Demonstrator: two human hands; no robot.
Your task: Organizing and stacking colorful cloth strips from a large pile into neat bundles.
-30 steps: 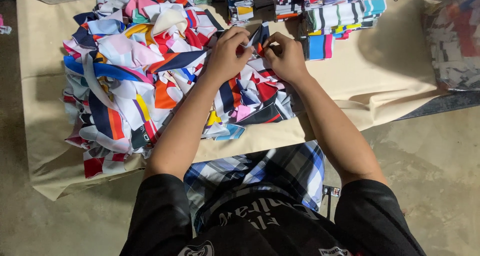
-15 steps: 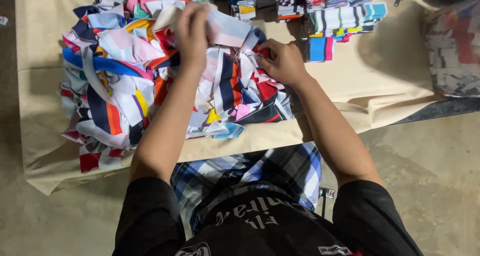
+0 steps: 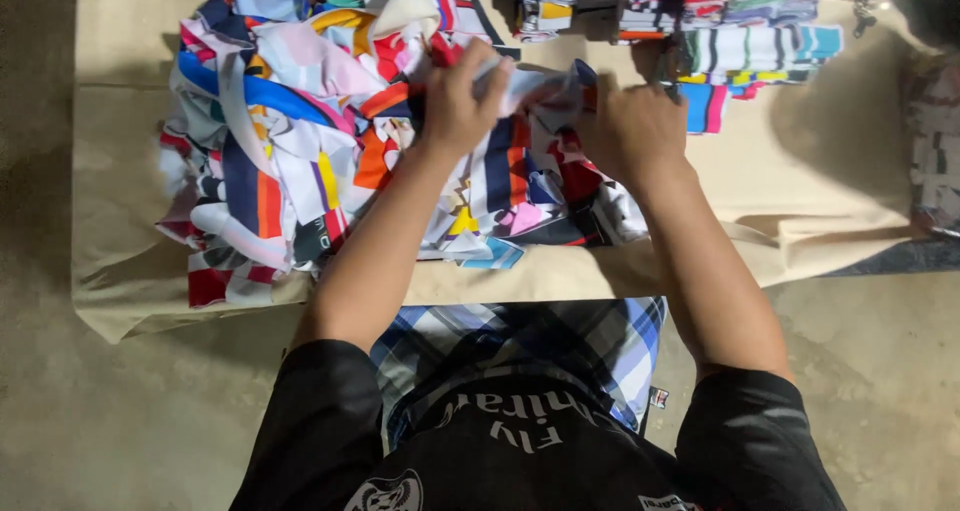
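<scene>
The head view, the only one here, looks straight down on a person in a black printed shirt bent over a low worktop [image 3: 800,191] covered in tan cloth. Both hands meet over one small white fabric piece with dark blue and red edging [image 3: 535,83], held up just above the heap. The left hand [image 3: 458,99] has its fingers [image 3: 492,71] curled shut around the piece's left end, knuckles up. The right hand [image 3: 632,131] grips the right end; its fingertips are tucked under the fabric, so I take it as closed on the piece from the way the cloth bunches there.

The piece runs crosswise between the two hands, its long axis left to right, roughly level, and slightly crumpled in the middle. It lies directly at the fingers of both hands, neither hand nearer than the other, though the left hand sits a little farther from the body.

Below and to the left of the hands sprawls the loose heap of multicoloured printed fabric cut pieces [image 3: 300,141], white, blue, orange, red and pink, touching the held piece from beneath. Beyond the right hand, well apart from the heap, stand neat stacks of folded striped fabric pieces [image 3: 760,46] along the far edge. A blue and white checked cloth [image 3: 610,341] lies across the person's lap.
</scene>
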